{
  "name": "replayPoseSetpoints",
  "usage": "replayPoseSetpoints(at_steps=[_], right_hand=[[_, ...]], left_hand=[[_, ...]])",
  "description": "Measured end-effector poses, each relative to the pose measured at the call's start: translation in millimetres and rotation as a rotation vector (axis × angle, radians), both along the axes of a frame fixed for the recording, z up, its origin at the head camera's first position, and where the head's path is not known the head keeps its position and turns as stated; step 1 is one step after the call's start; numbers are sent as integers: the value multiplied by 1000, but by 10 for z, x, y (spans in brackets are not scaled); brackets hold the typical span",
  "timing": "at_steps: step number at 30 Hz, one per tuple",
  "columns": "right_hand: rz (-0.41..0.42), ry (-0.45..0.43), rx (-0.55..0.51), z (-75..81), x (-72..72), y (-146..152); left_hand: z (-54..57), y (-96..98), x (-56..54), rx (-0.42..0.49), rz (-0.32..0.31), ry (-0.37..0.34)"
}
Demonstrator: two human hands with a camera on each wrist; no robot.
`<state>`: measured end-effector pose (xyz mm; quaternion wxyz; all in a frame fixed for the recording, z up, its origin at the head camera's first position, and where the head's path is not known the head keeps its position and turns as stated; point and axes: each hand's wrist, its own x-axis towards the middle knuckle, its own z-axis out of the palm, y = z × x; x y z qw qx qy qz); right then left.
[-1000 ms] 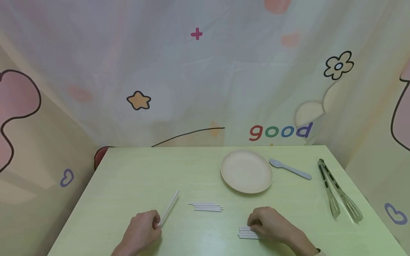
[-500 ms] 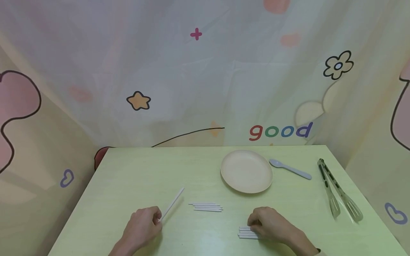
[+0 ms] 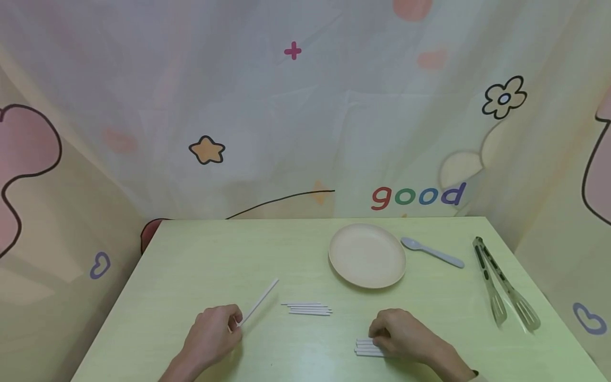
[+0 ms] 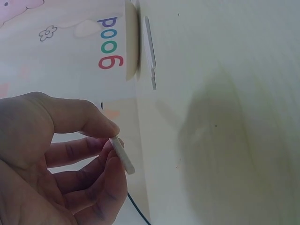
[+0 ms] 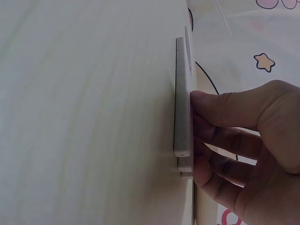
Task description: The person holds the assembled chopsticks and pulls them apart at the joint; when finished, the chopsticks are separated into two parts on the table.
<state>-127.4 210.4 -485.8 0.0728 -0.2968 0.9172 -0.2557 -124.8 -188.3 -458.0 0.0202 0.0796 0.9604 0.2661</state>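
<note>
In the head view my left hand pinches a slim white stick between thumb and fingers. The stick slants up to the right above the table, its near end showing at the fingertips in the left wrist view. Further right, my right hand rests at a row of several white sticks lying side by side, its fingers bent and partly covering them. From the right wrist view, the thumb and fingertips touch the far side of these sticks; I cannot tell whether they pinch one.
Between the hands, several more white sticks lie together on the pale table. Behind them are a round beige plate, a grey-blue spoon and metal tongs at the right. A printed curtain hangs beyond the table.
My left hand has moved slightly away from me, and the stick's far end has swung right toward the middle sticks. The right hand stays in place.
</note>
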Motion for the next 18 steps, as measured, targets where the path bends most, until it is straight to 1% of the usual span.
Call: replayPoseSetpoints(at_steps=[10,15,18], right_hand=[[4,-16,4,20,-2,14],[4,-11,12,26,-2,21],[5,-2,16,32,-9,23]], left_hand=[[49,38,-35,-20,-17,30],[97,80,-58,-20,-40,62],[132,97,-72,-19,-42,64]])
